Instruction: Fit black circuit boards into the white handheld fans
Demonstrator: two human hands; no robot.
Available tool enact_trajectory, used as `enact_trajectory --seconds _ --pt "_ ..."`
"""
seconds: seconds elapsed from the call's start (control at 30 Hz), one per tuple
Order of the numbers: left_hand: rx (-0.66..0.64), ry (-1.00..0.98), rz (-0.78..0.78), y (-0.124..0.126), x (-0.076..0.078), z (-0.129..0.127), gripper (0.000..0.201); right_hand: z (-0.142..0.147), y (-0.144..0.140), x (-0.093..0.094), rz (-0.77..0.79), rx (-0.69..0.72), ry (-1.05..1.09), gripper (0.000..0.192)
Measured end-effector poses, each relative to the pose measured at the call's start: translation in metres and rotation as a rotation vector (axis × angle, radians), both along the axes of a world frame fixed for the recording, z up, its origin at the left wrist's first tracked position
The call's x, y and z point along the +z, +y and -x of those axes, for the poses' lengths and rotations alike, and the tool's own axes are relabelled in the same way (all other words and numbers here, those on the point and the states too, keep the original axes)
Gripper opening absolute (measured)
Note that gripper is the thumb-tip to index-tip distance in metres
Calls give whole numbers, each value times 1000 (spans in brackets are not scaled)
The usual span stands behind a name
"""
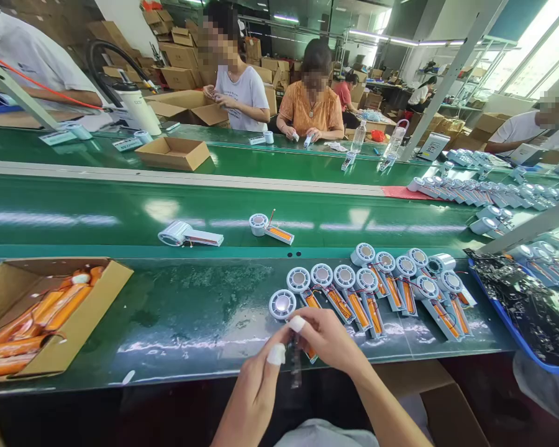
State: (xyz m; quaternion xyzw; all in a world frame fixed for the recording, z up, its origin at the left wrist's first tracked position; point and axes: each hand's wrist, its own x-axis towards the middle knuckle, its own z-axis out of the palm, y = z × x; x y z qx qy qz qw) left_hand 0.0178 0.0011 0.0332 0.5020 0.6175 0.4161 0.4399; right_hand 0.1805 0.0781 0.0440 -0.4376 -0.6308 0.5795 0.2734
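Note:
My left hand and my right hand meet at the table's near edge, fingers closed, with white wraps on both thumbs. A thin, dark, partly see-through strip hangs below my right fingertips and is blurred. What the left fingers hold is hidden. Just beyond the hands is the round head of a light-blue handheld fan; my right hand covers most of its handle. To the right lie several similar fans, their open handles showing orange battery cells and thin wires.
A cardboard box of orange-wrapped cells stands at left. At right is a blue tray of small dark parts. Two fans lie on the green conveyor belt. Across it, co-workers sit; one handles small parts.

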Motion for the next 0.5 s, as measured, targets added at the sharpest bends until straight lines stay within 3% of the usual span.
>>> enact_trajectory --seconds 0.13,0.27,0.37,0.5 --pt "107 -79 96 7 -3 1 56 -9 5 -6 275 5 226 29" --pt "56 2 145 28 -17 -3 52 -6 4 -12 311 -17 381 22" --pt "20 -196 227 38 -19 -13 59 -1 -4 -10 316 50 441 22" --pt "58 -627 347 42 -10 -22 58 1 -18 -3 332 138 437 28"
